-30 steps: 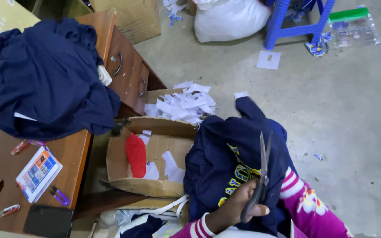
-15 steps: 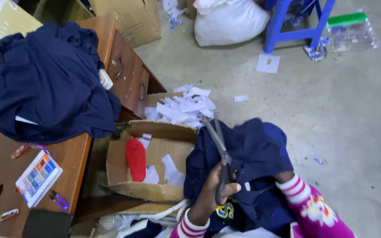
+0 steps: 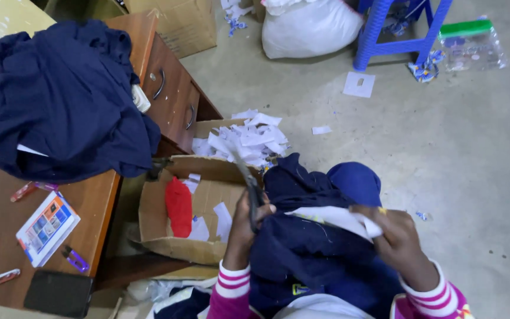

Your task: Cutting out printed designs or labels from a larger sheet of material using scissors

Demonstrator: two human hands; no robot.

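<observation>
Head view: left hand (image 3: 244, 221) fingers grip scissors (image 3: 248, 183); right hand (image 3: 398, 239) fingers pinch white paper (image 3: 332, 216).

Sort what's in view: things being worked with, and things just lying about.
In use: left hand gripping scissors; right hand holding white paper; navy garment on the lap.
Lying about: garment pile, cardboard box, paper scraps, blue stool, white sack.

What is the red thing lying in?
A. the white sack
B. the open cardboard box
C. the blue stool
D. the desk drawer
B: the red thing lies on the bottom of the open cardboard box beside the wooden desk, among a few white paper scraps.
</observation>
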